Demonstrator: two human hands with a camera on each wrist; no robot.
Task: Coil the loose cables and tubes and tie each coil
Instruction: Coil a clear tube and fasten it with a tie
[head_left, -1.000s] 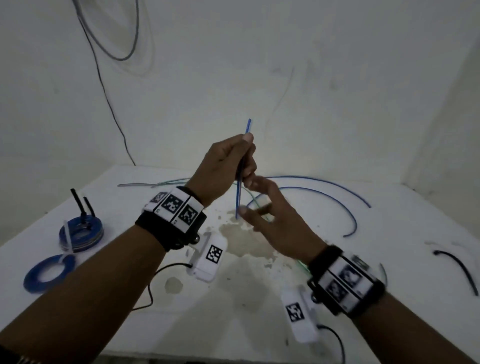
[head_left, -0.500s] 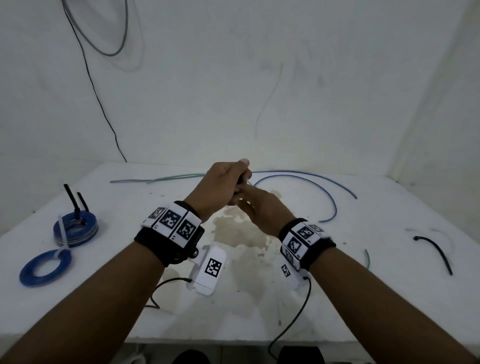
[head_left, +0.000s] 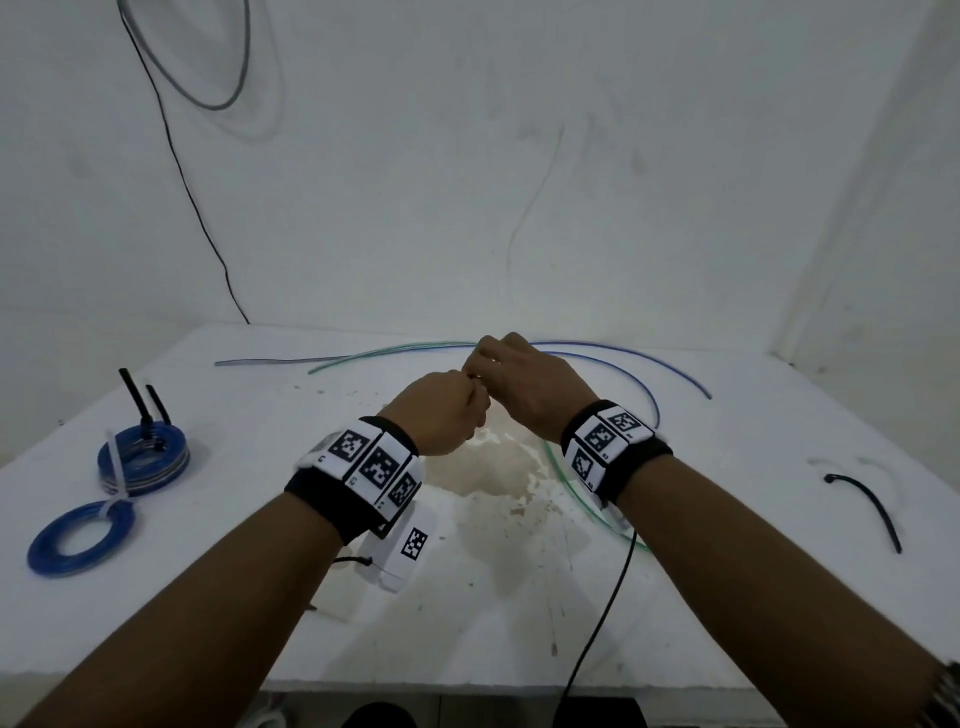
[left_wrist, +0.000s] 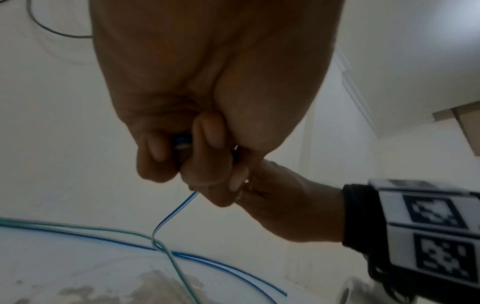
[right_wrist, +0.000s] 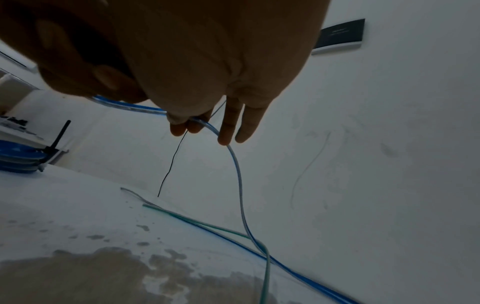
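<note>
Both hands meet above the middle of the white table (head_left: 727, 571). My left hand (head_left: 470, 395) is a fist, and in the left wrist view its fingers (left_wrist: 205, 131) curl round the end of a thin blue tube (left_wrist: 174, 211). My right hand (head_left: 488, 358) sits just beyond it, palm down. In the right wrist view the right hand (right_wrist: 202, 127) pinches the same blue tube (right_wrist: 239, 174), which hangs down to the table. The rest of the blue tube (head_left: 649, 395) arcs loosely to the right. A green tube (head_left: 389, 351) lies across it.
Two tied blue coils (head_left: 143, 457) (head_left: 78, 535) lie at the table's left, one with black tie ends sticking up. A black cable tie (head_left: 867, 506) lies at the right. A brown stain (head_left: 488, 467) marks the middle. Walls close the back and the right.
Both hands have come down towards the table. The tube end that stuck up from my left fist is now hidden. My right hand has turned palm down and closed in on the tube.
</note>
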